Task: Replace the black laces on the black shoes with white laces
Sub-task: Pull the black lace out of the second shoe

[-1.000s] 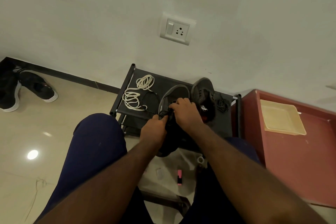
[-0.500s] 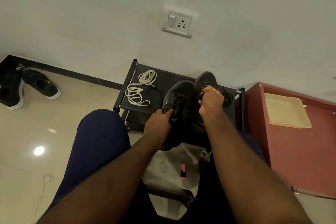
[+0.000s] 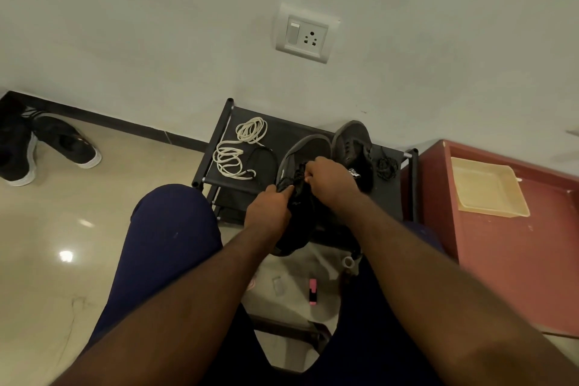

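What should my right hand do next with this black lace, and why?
Probably pull the black lace up and out of its next eyelet. Your right hand pinches it over the shoe, which your left hand holds, and it looks partly threaded. The white laces lie unused on the rack, so unlacing likely comes first.

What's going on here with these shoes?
A seated person appears to be unlacing a black shoe held over a low black rack. The left hand grips the shoe's side while the right hand pinches its black lace near the eyelets. The second shoe lies on the rack beside a loose lace. The white laces lie coiled on the rack's left side, not yet used.
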`<state>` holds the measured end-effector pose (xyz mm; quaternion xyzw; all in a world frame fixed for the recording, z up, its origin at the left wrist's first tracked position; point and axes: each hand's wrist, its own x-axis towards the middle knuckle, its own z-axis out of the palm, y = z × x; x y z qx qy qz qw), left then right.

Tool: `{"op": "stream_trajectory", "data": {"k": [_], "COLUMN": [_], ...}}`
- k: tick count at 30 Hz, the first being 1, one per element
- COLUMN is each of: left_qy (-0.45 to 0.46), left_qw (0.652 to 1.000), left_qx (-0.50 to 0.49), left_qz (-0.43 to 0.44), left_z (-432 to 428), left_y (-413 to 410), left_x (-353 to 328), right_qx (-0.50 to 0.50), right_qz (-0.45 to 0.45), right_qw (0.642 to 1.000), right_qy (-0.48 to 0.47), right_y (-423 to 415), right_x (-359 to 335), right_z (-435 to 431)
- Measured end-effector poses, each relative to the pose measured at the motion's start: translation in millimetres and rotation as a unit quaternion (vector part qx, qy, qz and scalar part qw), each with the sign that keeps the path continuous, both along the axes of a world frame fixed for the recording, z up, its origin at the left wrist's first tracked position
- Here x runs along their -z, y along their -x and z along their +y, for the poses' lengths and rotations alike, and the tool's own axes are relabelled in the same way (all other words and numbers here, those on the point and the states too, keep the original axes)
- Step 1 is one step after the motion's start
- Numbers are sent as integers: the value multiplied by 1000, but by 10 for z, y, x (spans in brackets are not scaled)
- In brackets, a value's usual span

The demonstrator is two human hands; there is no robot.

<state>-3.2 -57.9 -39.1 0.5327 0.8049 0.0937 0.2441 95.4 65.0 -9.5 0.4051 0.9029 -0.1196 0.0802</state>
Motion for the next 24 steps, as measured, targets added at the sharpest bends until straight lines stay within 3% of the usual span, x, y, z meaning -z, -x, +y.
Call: {"op": "stream_trajectory", "data": {"k": [2,4,6,7,8,10,12,14,15,16,17,18,19,21,22,23,24], "left_qy": [2,3,1,-1,-4,-10,-9,-8,-9,-9,-8,-7,-7,-7,-5,-3,-1], "left_qw": [1000,1000,1000,1000,1000,1000,1000,1000,1000,1000,1000,1000,1000,1000,1000,1000,1000], "left_qx": [2,1,-2,-6,-10,-12,-6,-1,0,1,1,-1,-3,-1,2,3,3], "left_qz": [1,-2,-12,-18,-23,-18,-7,-3,-3,-2,-2,0,1,5,8,9,8], "left_z": [6,7,17,19,18,10,5,13,14,12,1,-11,-22,-23,-17,-10,-5], "left_y": [-2,-3,0,5,10,16,9,-4,-5,-3,-1,5,15,23,22,17,10], "left_x": [7,7,6,7,8,13,17,4,4,5,10,12,17,17,11,5,-3], "right_qx": [-42,-14,142,245,345,479,539,566,563,553,541,522,487,323,217,128,66], "right_qz": [-53,-35,72,149,242,428,538,585,598,601,589,557,497,320,220,128,59], "right_qw": [997,997,986,958,904,727,570,482,457,454,478,532,628,858,934,975,992], "right_qy": [-47,-71,-46,-1,71,240,309,325,340,356,364,366,348,239,176,125,86], "right_y": [55,91,86,79,66,47,1,-61,-81,-100,-101,-94,-83,-104,-124,-137,-142], "right_x": [-42,-96,-156,-185,-217,-238,-248,-256,-242,-240,-227,-217,-182,-92,-47,-24,-22], "right_z": [-27,-10,94,172,242,290,250,237,231,215,187,147,103,27,9,2,4]}}
